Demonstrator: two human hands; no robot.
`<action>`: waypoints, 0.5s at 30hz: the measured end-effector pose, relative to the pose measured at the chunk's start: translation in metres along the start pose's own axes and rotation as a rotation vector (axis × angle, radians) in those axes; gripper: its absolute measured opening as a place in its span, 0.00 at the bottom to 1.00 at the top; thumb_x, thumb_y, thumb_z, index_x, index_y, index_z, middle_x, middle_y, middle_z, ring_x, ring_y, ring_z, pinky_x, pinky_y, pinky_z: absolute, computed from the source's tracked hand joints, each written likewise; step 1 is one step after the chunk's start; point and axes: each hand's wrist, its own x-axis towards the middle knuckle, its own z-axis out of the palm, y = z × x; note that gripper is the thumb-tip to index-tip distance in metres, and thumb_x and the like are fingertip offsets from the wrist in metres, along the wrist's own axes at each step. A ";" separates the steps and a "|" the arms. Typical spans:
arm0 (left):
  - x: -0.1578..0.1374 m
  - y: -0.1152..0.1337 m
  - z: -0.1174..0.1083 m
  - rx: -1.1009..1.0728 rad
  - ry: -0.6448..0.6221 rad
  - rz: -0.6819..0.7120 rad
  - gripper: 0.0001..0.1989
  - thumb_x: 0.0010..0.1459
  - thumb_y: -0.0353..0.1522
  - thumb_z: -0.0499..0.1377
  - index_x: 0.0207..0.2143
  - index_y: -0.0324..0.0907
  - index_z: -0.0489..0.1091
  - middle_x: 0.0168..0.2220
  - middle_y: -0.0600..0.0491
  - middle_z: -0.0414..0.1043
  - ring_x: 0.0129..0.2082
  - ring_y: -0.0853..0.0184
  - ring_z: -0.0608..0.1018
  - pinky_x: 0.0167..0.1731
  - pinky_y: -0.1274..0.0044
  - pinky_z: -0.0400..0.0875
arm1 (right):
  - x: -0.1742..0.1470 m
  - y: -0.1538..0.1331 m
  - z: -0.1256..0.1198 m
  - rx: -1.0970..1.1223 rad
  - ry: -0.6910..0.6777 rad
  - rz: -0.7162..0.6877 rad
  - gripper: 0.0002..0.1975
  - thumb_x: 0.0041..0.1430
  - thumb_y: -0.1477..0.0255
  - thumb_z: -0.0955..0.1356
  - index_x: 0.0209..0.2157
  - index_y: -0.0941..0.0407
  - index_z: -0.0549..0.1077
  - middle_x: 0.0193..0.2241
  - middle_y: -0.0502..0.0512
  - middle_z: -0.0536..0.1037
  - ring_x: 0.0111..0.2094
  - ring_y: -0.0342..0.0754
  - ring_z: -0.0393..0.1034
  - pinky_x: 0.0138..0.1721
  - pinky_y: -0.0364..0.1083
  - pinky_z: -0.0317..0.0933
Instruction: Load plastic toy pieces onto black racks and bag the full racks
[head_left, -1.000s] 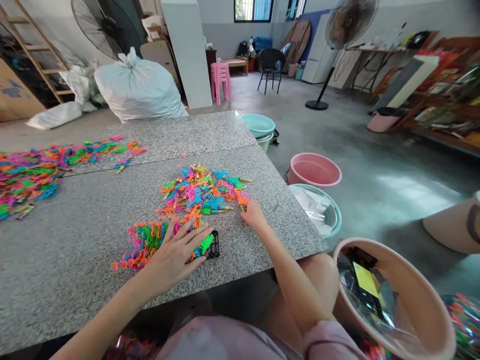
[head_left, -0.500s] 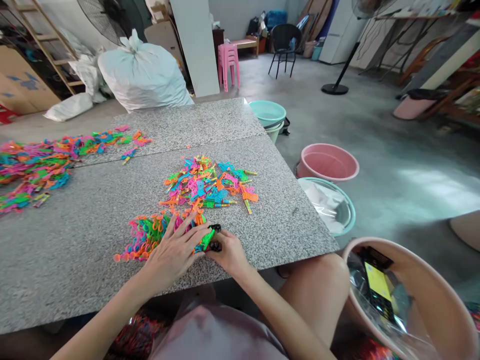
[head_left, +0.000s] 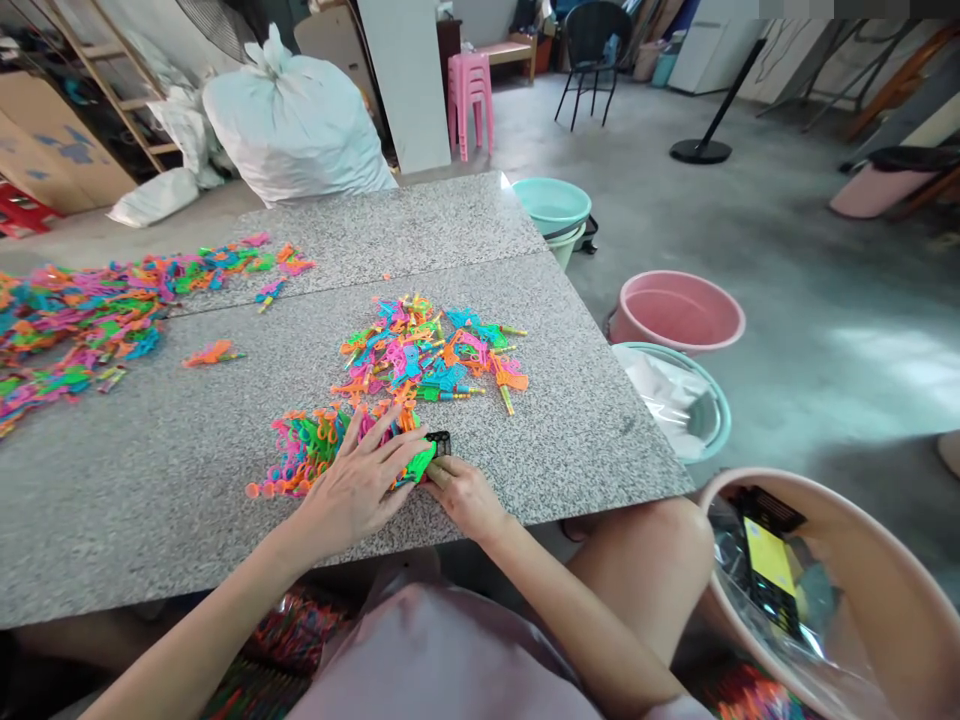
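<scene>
My left hand (head_left: 364, 485) lies with its fingers spread over a packed row of small bright plastic toys (head_left: 300, 450), which look like toy guns with orange round tips. A green toy (head_left: 421, 460) shows at the row's right end, beside the left fingertips. There my right hand (head_left: 466, 497) is closed, its thumb and fingers pinching a black openwork plastic piece (head_left: 439, 440) against the row's end. The fingers hide part of the black piece. Just beyond the row sits a loose heap of similar toys (head_left: 431, 355), several with striped yellow sticks.
A larger toy pile (head_left: 90, 310) spreads across the left of the speckled table (head_left: 555, 440). One orange toy (head_left: 214, 353) lies apart. Right of the table stand a pink tub (head_left: 679, 310), a teal basin (head_left: 712, 440) and a large bin (head_left: 877, 560). A white sack (head_left: 300, 125) stands behind.
The view has shifted, so the scene sits somewhat further right. An orange toy now lies apart on the left of the table. Both hands stay at the row; the right fingers have shifted slightly on the black piece.
</scene>
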 end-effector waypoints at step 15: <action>-0.002 -0.007 0.005 -0.029 -0.006 0.017 0.17 0.63 0.26 0.54 0.53 0.47 0.69 0.61 0.52 0.68 0.70 0.54 0.54 0.67 0.49 0.41 | 0.004 0.012 0.008 0.054 -0.040 -0.069 0.07 0.66 0.69 0.68 0.39 0.57 0.78 0.31 0.54 0.79 0.32 0.45 0.74 0.36 0.40 0.64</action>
